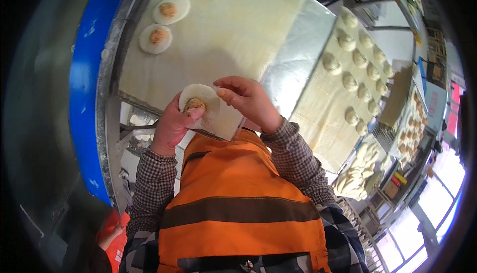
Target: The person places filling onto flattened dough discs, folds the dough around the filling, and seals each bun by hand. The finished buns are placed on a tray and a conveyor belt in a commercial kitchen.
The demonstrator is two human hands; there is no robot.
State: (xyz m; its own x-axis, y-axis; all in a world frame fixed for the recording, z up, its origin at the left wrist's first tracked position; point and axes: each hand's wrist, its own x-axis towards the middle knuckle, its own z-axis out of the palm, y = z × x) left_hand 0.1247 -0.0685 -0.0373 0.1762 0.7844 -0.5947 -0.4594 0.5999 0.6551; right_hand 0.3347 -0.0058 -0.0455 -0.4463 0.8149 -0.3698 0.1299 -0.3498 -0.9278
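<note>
A round white dough wrapper point(213, 105) with a mound of brownish filling point(195, 105) rests in my left hand point(175, 123), above the near edge of the table. My left thumb presses on the filling, and the fingers go under the dough, mostly hidden. At the wrapper's upper right edge, my right hand point(247, 99) has its thumb and forefinger closed on the rim; the exact contact is small. Farther off on the left lie flat wrappers point(172, 8) with filling in their middles, one of them nearest to my hands point(156, 39).
A pale work surface point(233, 29) spreads before me, with a bare metal strip point(303, 39) to its right. Several shaped buns point(349, 81) sit on a cloth-covered board. Loose dough point(358, 173) is piled at its near end. A blue panel point(92, 74) borders the left; a person's red garment point(115, 238) shows lower left.
</note>
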